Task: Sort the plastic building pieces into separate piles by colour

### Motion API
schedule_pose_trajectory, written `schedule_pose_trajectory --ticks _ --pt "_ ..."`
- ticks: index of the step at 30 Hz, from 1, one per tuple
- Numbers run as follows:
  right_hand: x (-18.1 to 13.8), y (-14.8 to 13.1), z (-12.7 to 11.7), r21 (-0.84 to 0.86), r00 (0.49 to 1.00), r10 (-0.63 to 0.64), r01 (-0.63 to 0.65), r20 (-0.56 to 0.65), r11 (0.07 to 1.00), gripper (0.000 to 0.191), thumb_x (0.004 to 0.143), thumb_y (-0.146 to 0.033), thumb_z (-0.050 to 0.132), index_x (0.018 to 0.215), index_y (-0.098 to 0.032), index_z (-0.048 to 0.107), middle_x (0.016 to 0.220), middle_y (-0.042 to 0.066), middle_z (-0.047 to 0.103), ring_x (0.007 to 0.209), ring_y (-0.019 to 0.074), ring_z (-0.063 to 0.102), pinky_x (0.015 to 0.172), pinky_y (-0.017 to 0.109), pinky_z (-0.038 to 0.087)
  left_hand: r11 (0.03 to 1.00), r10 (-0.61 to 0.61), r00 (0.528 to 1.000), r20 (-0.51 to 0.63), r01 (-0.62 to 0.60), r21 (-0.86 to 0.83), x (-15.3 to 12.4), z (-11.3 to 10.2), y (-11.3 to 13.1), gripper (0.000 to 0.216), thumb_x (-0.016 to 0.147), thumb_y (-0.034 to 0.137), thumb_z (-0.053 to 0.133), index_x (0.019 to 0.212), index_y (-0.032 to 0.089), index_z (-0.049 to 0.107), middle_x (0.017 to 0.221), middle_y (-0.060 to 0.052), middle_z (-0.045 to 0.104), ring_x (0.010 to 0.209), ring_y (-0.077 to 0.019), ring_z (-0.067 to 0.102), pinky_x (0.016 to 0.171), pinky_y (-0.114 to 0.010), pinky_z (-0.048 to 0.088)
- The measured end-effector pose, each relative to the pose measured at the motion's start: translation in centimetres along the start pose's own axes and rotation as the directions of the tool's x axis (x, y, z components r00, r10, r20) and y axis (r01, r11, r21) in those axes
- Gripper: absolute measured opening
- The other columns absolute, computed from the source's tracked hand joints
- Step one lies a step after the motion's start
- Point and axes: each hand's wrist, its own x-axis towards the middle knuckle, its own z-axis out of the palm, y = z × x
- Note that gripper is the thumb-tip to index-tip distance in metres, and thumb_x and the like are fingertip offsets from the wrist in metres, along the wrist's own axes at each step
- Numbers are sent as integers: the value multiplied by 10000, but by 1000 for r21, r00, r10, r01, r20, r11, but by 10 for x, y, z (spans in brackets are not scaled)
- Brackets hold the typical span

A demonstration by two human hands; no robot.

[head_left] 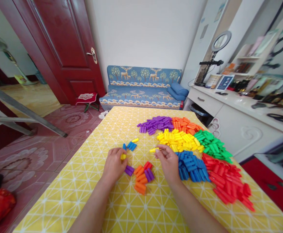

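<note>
In the head view my right hand (167,160) pinches a small yellow plastic tube (153,150) between thumb and fingertips, just above the cloth. My left hand (114,163) curls around a yellow piece (123,156), partly hidden under the fingers, with a blue piece (124,146) standing out beyond them. Close by lie joined blue tubes (132,146) and a single yellow tube (135,140). Between my hands is a cluster of orange tubes (140,187), red tubes (147,165) and purple tubes (149,174). Another purple pair (129,170) lies beside my left hand.
Colour-sorted heaps cover the table's right side: purple (156,124), orange (185,124), yellow (180,139), green (213,145), blue (192,166) and red (229,178). A yellow patterned cloth (83,194) covers the table. Beyond stand a blue sofa (143,92) and a white dresser (229,113).
</note>
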Motion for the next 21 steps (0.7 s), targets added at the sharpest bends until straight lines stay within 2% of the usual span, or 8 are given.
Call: schedule_pose_trajectory --ticks 4,7,10,14,17,21 --pt "54 -16 -50 -134 970 -146 121 -196 984 304 735 -369 658 963 -169 639 776 28 668 670 155 640 619 278 536 1000 6 1000 15 -7 22 1 -2 -2 287 730 156 559 997 172 664 1066 -95 657 1041 -271 545 962 -429 435" --pt "97 -9 -87 -210 963 -106 53 -249 976 279 685 -308 658 914 -149 647 785 36 661 656 161 657 603 284 560 1000 4 1000 21 -4 6 1 1 -6 379 731 134 532 1089 141 655 1124 -113 641 1074 -269 539 990 -420 428" --pt "126 6 -113 -310 954 -59 -37 -294 950 255 659 -245 639 885 -127 650 802 57 665 651 167 667 589 285 572 1000 3 999 38 -3 -15 1 4 -8 408 720 116 518 1101 125 661 1141 -123 629 1078 -264 546 995 -406 432" --pt "138 17 -126 -388 950 -49 -79 -309 918 248 628 -215 667 857 -122 670 785 75 685 610 168 652 529 273 562 1000 17 999 40 -17 -3 2 3 -8 399 693 116 534 1060 133 688 1088 -117 648 1029 -266 567 959 -412 455" --pt "137 19 -130 -445 959 -44 -89 -280 891 277 629 -212 670 891 -122 686 851 92 701 611 165 650 494 250 538 1000 17 999 34 -17 0 2 2 -7 385 688 125 545 1041 145 698 1076 -108 656 1015 -265 571 943 -413 466" --pt "132 17 -134 -523 967 -67 -74 -246 849 337 659 -240 649 972 -121 694 904 109 701 610 155 637 549 257 526 1000 -6 1000 29 7 -24 1 2 -7 402 664 102 541 1032 155 695 1092 -103 653 1038 -259 573 966 -406 461"
